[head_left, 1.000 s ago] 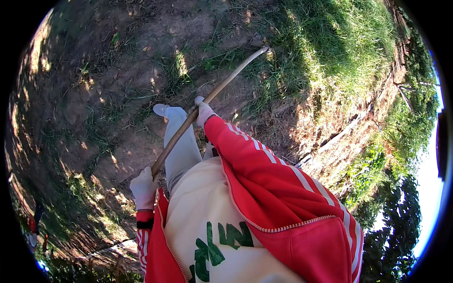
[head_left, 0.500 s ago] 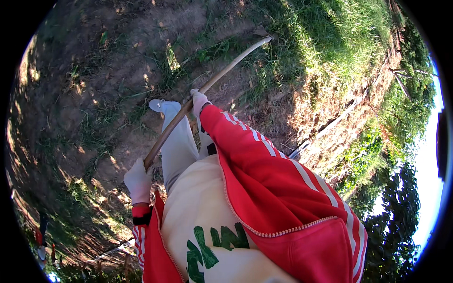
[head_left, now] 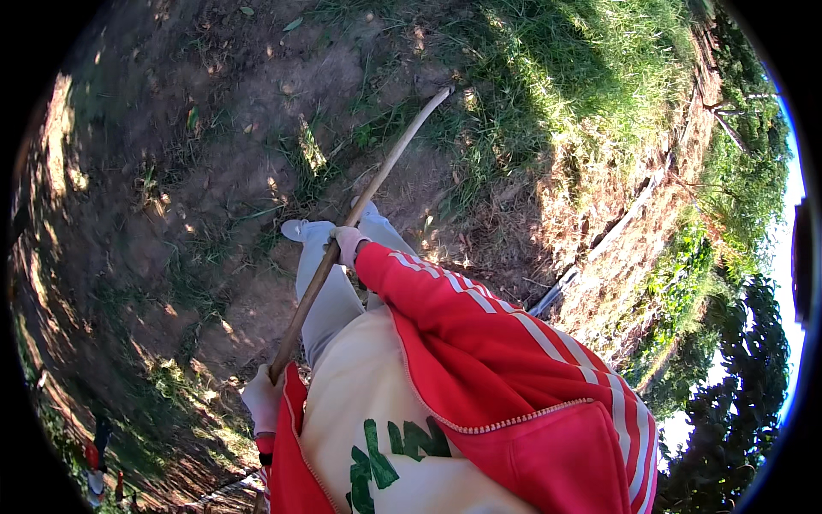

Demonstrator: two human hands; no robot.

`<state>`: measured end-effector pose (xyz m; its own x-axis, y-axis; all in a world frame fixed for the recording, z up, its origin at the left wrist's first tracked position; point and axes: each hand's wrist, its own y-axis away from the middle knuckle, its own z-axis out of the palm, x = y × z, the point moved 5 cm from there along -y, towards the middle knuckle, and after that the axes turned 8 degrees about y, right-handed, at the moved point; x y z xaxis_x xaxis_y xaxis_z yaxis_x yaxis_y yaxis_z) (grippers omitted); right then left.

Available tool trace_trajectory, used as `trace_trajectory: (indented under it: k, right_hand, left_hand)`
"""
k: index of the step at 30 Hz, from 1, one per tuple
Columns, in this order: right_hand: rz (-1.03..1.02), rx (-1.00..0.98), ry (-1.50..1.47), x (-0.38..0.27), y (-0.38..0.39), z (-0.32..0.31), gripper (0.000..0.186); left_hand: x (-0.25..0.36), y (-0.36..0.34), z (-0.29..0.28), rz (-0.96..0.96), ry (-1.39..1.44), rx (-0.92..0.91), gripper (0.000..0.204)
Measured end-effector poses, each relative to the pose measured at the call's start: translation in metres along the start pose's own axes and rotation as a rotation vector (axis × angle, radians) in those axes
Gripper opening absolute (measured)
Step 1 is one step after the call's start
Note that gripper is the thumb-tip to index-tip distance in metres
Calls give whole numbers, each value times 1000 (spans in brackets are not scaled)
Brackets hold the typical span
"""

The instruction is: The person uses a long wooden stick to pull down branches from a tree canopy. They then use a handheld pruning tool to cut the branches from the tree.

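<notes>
A long, slightly bent wooden handle (head_left: pixel 390 163) slants from beside my left hip up to the far right. Near its close end, my left hand (head_left: pixel 261 399) in a pale glove is wrapped round the wood, low beside my body. Farther along, my right hand (head_left: pixel 348 246), also gloved, grips the shaft in front of my legs. The far tip reaches the ground beside the grass; whatever tool head it may carry cannot be made out there.
My shoes (head_left: pixel 294 230) stand on bare soil (head_left: pixel 231 265) with scattered weeds. Thick grass (head_left: pixel 591 77) grows at the far right. A pale pipe-like strip (head_left: pixel 556 291) runs along the ground to the right, with leafy bushes (head_left: pixel 736 360) beyond. Someone's legs (head_left: pixel 97 463) show at the far left edge.
Both hands have drawn the wooden handle back toward my body. Its far tip has moved left and nearer across the ground. My other foot now shows beside the handle.
</notes>
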<state>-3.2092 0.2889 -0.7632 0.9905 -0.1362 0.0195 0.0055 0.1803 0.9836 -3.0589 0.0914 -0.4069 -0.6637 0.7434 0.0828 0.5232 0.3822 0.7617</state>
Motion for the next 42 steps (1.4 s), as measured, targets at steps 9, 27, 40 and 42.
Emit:
trace_trajectory:
  k: [9, 27, 40, 42]
  right_hand:
    - [-313, -37, 199, -170, 38, -62, 16]
    - [-172, -4, 164, -78, 6, -63, 14]
    - [-706, 321, 372, -222, 118, -78, 23]
    - [-772, 466, 430, -226, 129, -76, 29]
  left_hand:
    - [101, -72, 31, 207, 618, -100, 45]
    - [85, -18, 81, 21, 934, -288, 34]
    - [165, -74, 79, 82, 1014, -372, 32]
    - [172, -76, 79, 57, 1019, -417, 31]
